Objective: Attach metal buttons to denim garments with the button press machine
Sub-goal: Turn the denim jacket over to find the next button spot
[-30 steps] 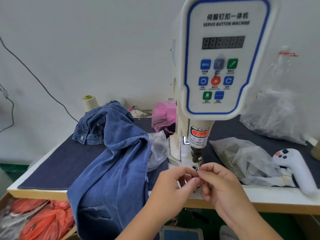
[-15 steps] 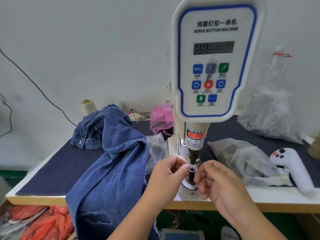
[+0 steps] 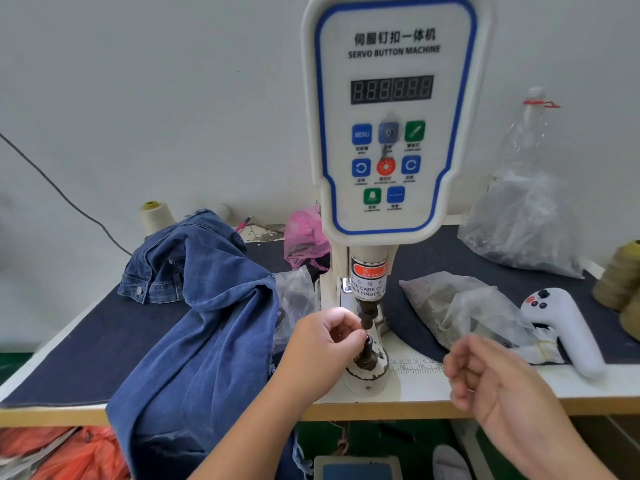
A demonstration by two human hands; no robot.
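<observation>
Under the white button machine point(image 3: 391, 112), left hand point(image 3: 325, 344) pinching at the dark round post point(image 3: 367, 355); right hand point(image 3: 491, 379) hovering loosely curled, holding nothing visible. Soft blue denim point(image 3: 207, 327) hanging over the table edge point(image 3: 52, 415), just left.

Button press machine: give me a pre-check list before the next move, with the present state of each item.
1. Fingers out from under the upper punch: not ok; the left hand has its fingertips at the lower die, directly beneath it.
2. Button part seated on the lower die: cannot tell; the fingertips hide it.
3. Right hand away from the press: ok; it hangs off to the right, loosely curled, and holds nothing visible.
4. Denim garment positioned over the die: not ok; it lies heaped to the left of the machine.
5. Machine powered: cannot tell; the display shows only dim digits.
</observation>
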